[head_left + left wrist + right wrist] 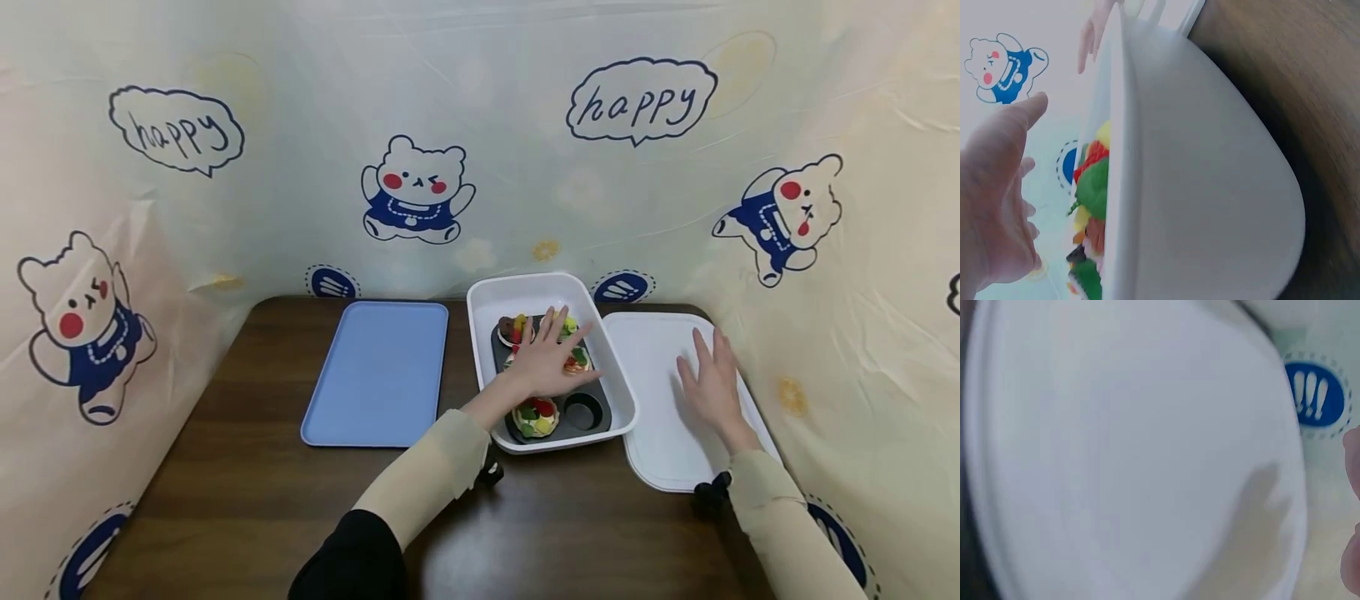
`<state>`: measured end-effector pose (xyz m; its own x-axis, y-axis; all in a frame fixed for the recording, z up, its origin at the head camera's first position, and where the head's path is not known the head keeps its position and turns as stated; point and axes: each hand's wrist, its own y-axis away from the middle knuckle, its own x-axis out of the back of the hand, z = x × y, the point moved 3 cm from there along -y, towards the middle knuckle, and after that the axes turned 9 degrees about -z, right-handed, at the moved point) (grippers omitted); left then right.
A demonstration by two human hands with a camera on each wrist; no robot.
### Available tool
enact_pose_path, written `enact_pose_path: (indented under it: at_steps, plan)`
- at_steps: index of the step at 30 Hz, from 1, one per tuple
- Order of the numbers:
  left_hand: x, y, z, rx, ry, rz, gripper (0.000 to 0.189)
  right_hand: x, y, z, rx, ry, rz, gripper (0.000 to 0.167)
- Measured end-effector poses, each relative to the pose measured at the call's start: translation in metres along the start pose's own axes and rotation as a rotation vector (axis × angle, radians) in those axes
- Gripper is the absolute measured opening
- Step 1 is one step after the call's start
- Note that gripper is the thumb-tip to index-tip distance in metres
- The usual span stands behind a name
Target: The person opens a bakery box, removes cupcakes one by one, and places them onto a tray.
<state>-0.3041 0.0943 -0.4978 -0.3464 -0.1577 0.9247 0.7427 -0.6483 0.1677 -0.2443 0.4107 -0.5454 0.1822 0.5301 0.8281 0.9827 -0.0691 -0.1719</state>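
Reaching over the dark muffin pan, the left hand has its fingers spread, so its grip is apart; I cannot tell if it touches the food. The pan sits inside the white tub, right of the middle of the brown table. The tub and the pan are both longer than they are wide, and their long way goes from near to far, with the far end leaning a bit left. Toy food fills cups in the pan, and the near right cup is bare. Just right of the tub is a flat white tray, pointing the same way. The right hand is over its right side, grip apart, fingers pointing far. A blue tray lies left of the tub.
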Motion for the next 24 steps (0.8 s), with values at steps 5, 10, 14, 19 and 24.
enact_pose_path:
  at_steps: [5,10,14,19,24]
  plan:
    - [0.007,0.013,-0.010,0.005,0.032,0.020,0.087,0.001,-0.012,-0.029,0.076,-0.028,-0.015,0.069]
    - [0.012,0.024,-0.022,0.009,0.038,0.051,0.085,0.000,-0.016,-0.058,0.125,-0.045,-0.069,0.075]
    - [0.015,0.029,-0.033,0.037,0.044,0.064,0.088,-0.004,-0.017,-0.075,0.124,-0.030,-0.155,0.081]
    - [0.018,0.033,-0.046,0.065,0.086,0.080,0.087,-0.012,-0.012,-0.093,0.135,0.014,-0.239,0.083]
    - [0.018,0.035,-0.059,0.080,0.103,0.098,0.086,-0.021,-0.001,-0.104,0.142,0.019,-0.311,0.083]
